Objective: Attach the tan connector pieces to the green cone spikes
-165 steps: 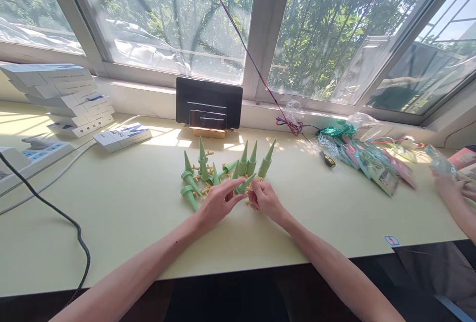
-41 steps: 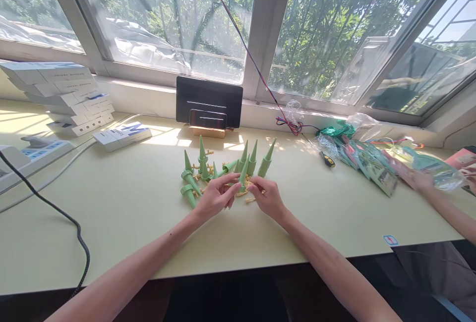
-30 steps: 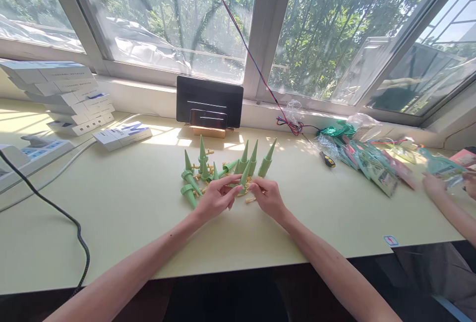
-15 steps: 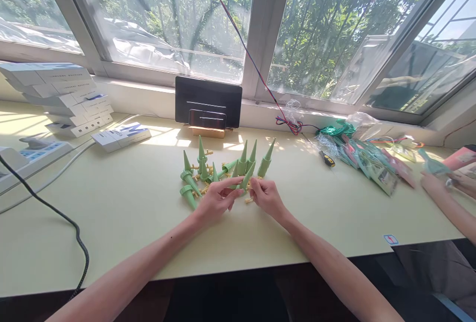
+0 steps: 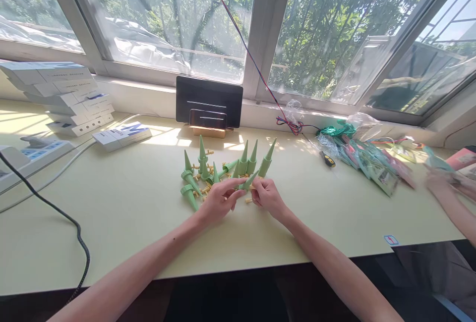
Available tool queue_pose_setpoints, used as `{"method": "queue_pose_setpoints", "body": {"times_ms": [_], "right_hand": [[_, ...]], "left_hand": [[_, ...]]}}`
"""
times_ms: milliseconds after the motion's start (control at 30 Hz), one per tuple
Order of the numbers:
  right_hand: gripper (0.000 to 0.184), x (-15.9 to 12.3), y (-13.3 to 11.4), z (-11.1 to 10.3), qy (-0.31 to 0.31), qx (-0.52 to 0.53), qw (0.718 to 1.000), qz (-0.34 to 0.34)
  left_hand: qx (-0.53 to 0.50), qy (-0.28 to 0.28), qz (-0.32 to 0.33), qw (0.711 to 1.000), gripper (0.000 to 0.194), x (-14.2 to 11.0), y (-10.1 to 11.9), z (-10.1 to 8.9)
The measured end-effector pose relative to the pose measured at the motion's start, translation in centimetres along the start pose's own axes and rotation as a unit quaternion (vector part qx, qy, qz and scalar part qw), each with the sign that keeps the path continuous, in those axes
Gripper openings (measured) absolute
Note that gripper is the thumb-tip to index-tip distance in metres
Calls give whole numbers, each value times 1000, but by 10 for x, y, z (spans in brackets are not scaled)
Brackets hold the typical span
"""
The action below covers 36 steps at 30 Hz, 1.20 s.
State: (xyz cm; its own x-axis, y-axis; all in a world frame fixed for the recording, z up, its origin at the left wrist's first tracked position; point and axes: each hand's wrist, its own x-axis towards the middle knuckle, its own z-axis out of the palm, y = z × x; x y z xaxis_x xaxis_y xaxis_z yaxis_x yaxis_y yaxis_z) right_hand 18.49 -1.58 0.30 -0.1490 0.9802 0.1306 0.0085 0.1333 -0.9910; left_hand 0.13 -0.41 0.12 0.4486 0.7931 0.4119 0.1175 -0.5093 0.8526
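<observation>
A green watering spike (image 5: 250, 181) is gripped by its wide end between the thumb and fingers of my left hand (image 5: 222, 200), its point tilted up to the right. My right hand (image 5: 268, 196) is closed in a pinch at the spike's right side. A bit of a small yellow valve (image 5: 252, 187) shows at those fingertips, mostly hidden. Behind my hands, three green spikes (image 5: 253, 158) stand upright, points up. More green spikes (image 5: 189, 194) lie or stand to the left, mixed with small yellow valves (image 5: 210, 152). Another yellow valve (image 5: 249, 200) lies just below my hands.
A tablet (image 5: 208, 101) with a phone (image 5: 207, 119) before it leans by the window. White boxes (image 5: 70, 96) are stacked at the left, near a power strip (image 5: 40, 156). A yellow-black cutter (image 5: 327, 159) and bagged parts (image 5: 372, 163) lie right. A co-worker's hands (image 5: 444, 183) are at far right.
The held spike has tipped further over, its point now lower and more to the right. Both my hands stay nearly in place. The co-worker's hands have shifted slightly right.
</observation>
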Motion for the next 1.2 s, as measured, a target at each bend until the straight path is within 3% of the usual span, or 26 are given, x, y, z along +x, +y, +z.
{"method": "queue_pose_setpoints", "body": {"times_ms": [400, 767, 1200], "right_hand": [[44, 0, -11, 4, 2, 18, 1000, -22], [39, -3, -6, 3, -26, 43, 999, -18], [38, -6, -2, 2, 4, -89, 991, -95]], "left_hand": [[-21, 27, -51, 998, 38, 4, 1, 2], [-17, 39, -43, 998, 40, 2, -1, 4], [-111, 14, -113, 987, 44, 2, 4, 2]]}}
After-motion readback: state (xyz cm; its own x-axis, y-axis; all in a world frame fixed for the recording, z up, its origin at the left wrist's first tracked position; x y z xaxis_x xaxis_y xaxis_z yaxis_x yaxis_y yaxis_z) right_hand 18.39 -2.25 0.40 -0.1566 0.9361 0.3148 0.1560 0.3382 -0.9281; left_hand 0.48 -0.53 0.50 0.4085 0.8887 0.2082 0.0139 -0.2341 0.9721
